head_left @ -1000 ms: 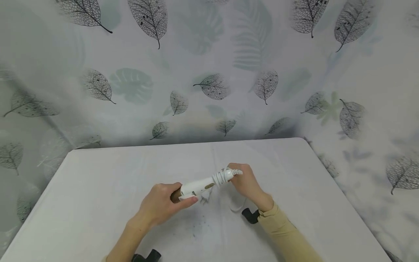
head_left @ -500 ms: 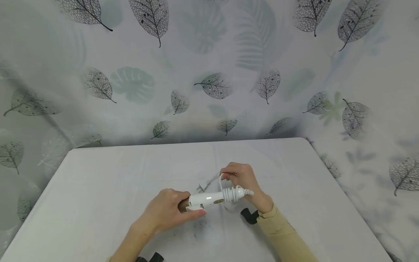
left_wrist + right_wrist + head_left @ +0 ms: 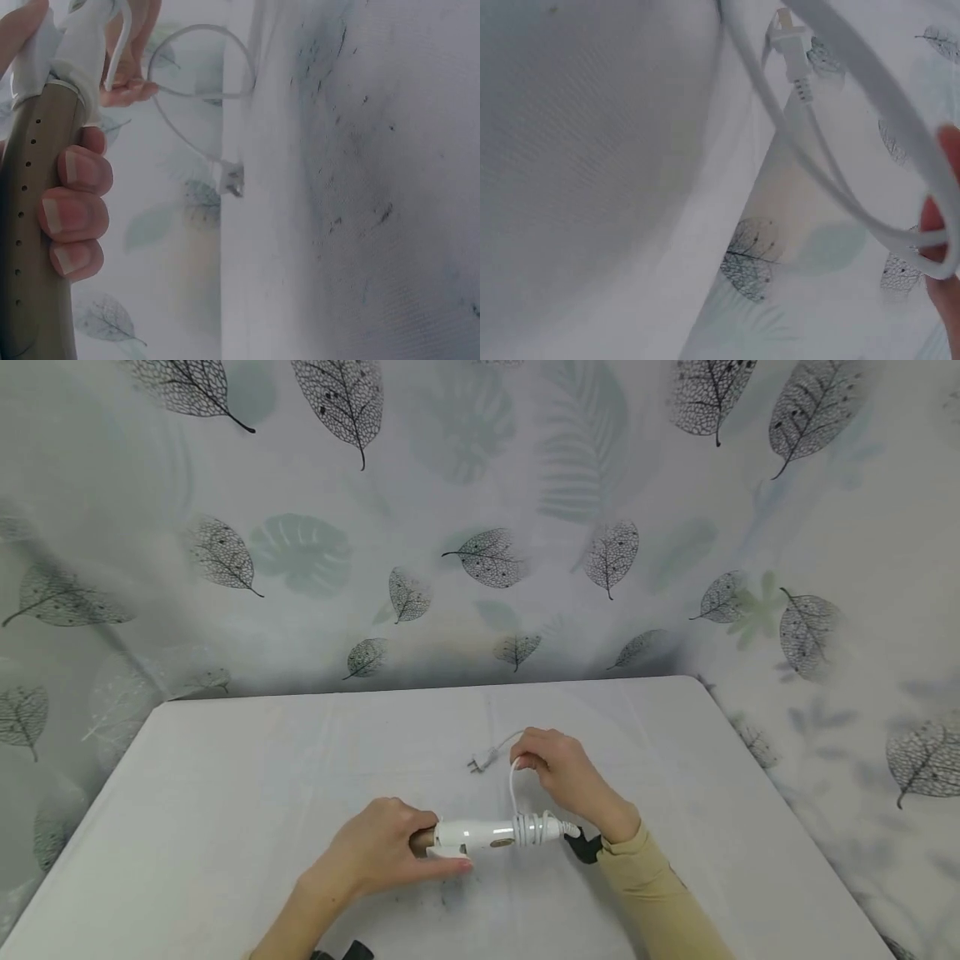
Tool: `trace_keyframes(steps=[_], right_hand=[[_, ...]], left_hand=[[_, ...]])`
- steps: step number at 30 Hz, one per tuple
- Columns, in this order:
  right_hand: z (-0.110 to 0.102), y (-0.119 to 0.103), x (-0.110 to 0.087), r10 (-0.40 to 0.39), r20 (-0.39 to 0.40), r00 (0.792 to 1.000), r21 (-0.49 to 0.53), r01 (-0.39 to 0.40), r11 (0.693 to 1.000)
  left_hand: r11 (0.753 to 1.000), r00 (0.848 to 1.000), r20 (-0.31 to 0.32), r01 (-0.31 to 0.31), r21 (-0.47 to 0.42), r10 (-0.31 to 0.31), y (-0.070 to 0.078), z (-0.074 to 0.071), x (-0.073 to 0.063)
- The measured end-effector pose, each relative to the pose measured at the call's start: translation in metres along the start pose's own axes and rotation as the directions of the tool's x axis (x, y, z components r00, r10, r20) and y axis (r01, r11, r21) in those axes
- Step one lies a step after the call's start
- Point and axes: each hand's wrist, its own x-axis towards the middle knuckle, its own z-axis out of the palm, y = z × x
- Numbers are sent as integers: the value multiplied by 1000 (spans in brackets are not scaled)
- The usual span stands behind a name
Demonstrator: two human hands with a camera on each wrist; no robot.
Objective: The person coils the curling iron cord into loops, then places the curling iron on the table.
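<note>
A white and brown tool point(image 3: 474, 833) is held over the middle of the white table point(image 3: 247, 777), nearly level with the far edge. Its brown rod point(image 3: 37, 217) has a row of little holes and points to the table's left edge. Its white end points to the right edge. I can't tell if the tool touches the table.

The left hand point(image 3: 375, 845) holds the tool. Its fingers are curled round the brown rod, and its thumb lies along the white part.

A white cord point(image 3: 534, 829) is wound in rings round the white end of the tool. One piece goes up from the rings to the right hand point(image 3: 561, 770), which is nearer the far edge. The right hand's thumb and fingers are together, pinching the cord.

The cord makes a loop past that hand, and at its end is a white plug point(image 3: 477, 766) with two metal prongs. The plug is between the tool and the far edge.

Some dark marks point(image 3: 444, 897) are on the table, just nearer than the tool. A black thing point(image 3: 583, 845) shows beside the tan sleeve point(image 3: 648, 885) of the right arm. Behind the far edge is a pale wall cover point(image 3: 442, 618) with leaves on it.
</note>
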Motion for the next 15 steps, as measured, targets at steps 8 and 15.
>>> trace_keyframes(steps=[8, 15], right_hand=[[-9, -11, 1, 31, 152, 988, -67, -21, 998], [-10, -19, 5, -52, 81, 995, -63, 57, 996]], left_hand=[[994, 989, 109, 100, 39, -104, -1, 0, -1], [984, 975, 132, 177, 36, -180, -3, 3, 1]])
